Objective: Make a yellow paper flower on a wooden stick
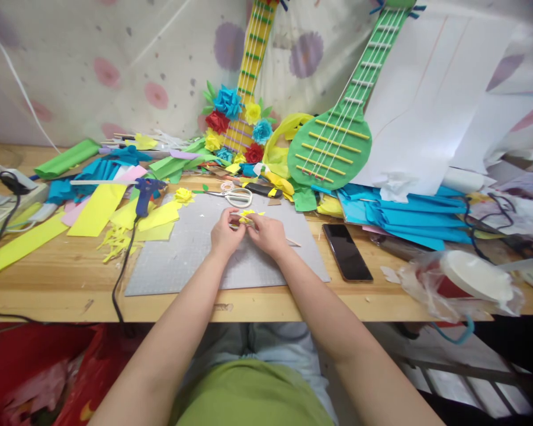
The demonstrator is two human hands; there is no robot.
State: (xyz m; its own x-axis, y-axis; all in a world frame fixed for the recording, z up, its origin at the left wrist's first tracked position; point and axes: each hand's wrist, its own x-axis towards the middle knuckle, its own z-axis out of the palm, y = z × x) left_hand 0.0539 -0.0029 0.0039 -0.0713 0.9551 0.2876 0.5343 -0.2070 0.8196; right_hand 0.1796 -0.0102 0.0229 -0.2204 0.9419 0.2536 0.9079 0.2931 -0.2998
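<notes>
Over the grey cutting mat point(173, 266), my left hand point(227, 235) and my right hand point(269, 235) meet fingertip to fingertip. Both are closed on a small yellow paper flower point(250, 214), whose pointed petals show above the fingers; its lower part is hidden. A thin stick point(294, 242) pokes out beside my right hand, and I cannot tell whether it is held. White-handled scissors point(237, 197) lie just beyond the hands. A finished yellow paper rose point(184, 196) rests at the mat's far left corner.
To the left, a blue glue gun point(144, 198) with a trailing cord lies among yellow paper strips point(98, 208). A phone point(347, 251) is right of the mat. Behind stand a green paper guitar point(333, 145) and a flower-trimmed yellow one point(251, 56). A plastic-wrapped cup point(457, 281) sits near the right front edge.
</notes>
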